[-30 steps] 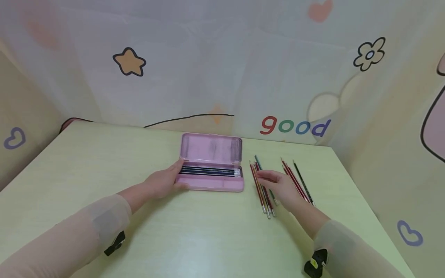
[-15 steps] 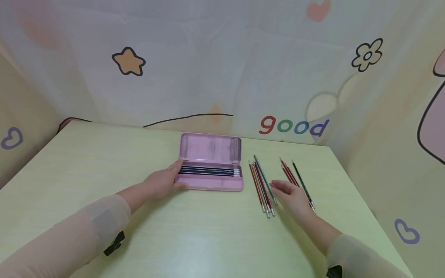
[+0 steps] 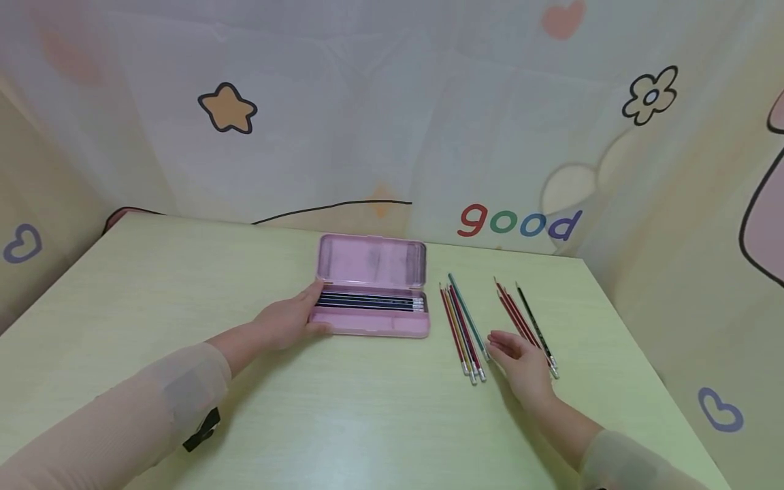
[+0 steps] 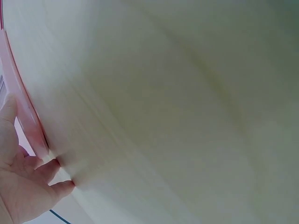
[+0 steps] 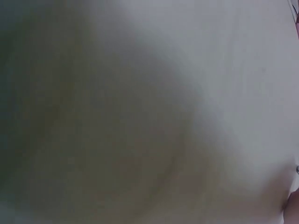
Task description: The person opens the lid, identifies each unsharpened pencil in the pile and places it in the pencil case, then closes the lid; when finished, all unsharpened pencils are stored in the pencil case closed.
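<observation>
A pink pencil case (image 3: pixel 367 324) lies with its lid raised on the table, several dark pencils (image 3: pixel 370 301) side by side in its tray. My left hand (image 3: pixel 284 322) holds the case's left end, thumb along the front edge and fingers behind. In the left wrist view, the thumb of that left hand (image 4: pixel 23 186) rests against the case wall (image 4: pixel 25 109). My right hand (image 3: pixel 522 367) is loosely curved, its fingertips close to the eraser end of a teal pencil (image 3: pixel 468 315). Against that pencil lies a bunch of red, yellow and dark pencils (image 3: pixel 462 333).
Farther right lie several red pencils (image 3: pixel 514 311) and a dark green pencil (image 3: pixel 534 320), their lower ends partly behind the right hand. A printed cloth backdrop (image 3: pixel 343 136) borders the pale table (image 3: pixel 306 422) at the back and sides.
My right hand has moved off the pencil bunch, toward the right and nearer to me, uncovering the teal pencil. My left hand and the case have stayed in place.
</observation>
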Demonstrator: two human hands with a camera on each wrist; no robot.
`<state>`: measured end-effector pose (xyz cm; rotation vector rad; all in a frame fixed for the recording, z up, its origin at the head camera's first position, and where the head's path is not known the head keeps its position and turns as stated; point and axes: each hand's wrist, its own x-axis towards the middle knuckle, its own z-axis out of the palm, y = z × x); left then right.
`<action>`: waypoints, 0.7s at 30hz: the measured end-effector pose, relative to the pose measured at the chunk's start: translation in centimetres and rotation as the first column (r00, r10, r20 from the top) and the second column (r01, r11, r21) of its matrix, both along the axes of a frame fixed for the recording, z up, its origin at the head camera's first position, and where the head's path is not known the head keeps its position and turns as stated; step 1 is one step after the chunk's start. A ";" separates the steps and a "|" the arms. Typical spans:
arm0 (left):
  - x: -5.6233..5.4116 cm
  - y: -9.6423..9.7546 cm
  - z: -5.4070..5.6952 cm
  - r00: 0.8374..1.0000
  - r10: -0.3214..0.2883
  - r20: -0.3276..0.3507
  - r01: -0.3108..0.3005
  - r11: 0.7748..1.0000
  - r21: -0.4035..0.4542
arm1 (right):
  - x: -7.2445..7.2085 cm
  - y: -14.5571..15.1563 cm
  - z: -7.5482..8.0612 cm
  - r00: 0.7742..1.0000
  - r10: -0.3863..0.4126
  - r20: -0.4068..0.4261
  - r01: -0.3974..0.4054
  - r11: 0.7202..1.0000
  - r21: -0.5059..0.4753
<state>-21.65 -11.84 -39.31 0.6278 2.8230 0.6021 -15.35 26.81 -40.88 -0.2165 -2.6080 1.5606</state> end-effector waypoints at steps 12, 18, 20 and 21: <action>0.2 0.1 -0.4 1.000 0.018 0.017 -0.019 0.999 0.046 | 1.2 -0.2 -1.3 0.996 -0.021 -0.083 0.035 0.984 0.176; 0.1 0.0 -0.4 1.000 0.018 -0.006 -0.017 1.000 0.026 | 1.3 -0.7 -1.9 0.984 0.028 -0.174 0.023 0.959 0.282; 0.1 0.0 -0.2 1.000 0.017 -0.008 -0.016 1.000 0.025 | 1.2 -0.8 -1.9 0.979 0.037 -0.201 0.025 0.954 0.299; 0.1 0.1 -0.2 1.000 0.014 -0.011 -0.014 1.000 0.026 | 1.2 -0.8 -1.9 0.977 0.039 -0.212 0.029 0.951 0.307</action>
